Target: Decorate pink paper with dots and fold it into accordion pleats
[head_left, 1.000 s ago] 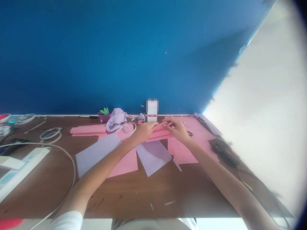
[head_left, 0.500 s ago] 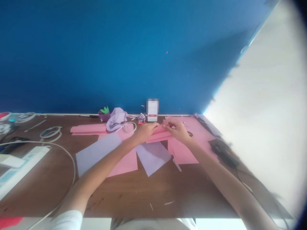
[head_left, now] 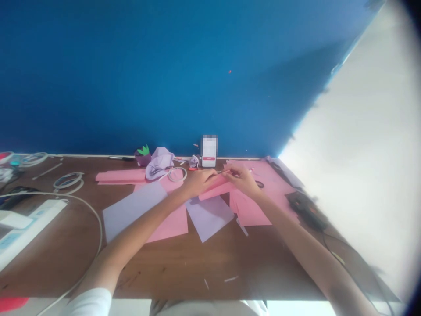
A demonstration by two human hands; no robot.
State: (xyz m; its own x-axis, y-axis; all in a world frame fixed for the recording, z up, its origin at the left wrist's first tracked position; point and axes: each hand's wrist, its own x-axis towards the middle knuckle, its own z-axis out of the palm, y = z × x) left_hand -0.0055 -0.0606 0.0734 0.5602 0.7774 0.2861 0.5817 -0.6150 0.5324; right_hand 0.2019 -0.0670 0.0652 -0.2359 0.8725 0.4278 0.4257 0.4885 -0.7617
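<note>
Left hand (head_left: 200, 181) and right hand (head_left: 241, 179) pinched one folded pink paper (head_left: 215, 190) over the worktop (head_left: 158, 267), its long axis running left to right, right end angled slightly away, one phone (head_left: 209, 152) upright behind.

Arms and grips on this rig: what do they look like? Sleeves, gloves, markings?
Human, ungloved. A plain white sleeve ends near the elbow of the left arm; the right arm shows no sleeve in frame. Left grip and right grip are bare five-fingered hands; no watch or bracelet visible. Rings: can't tell.
</note>
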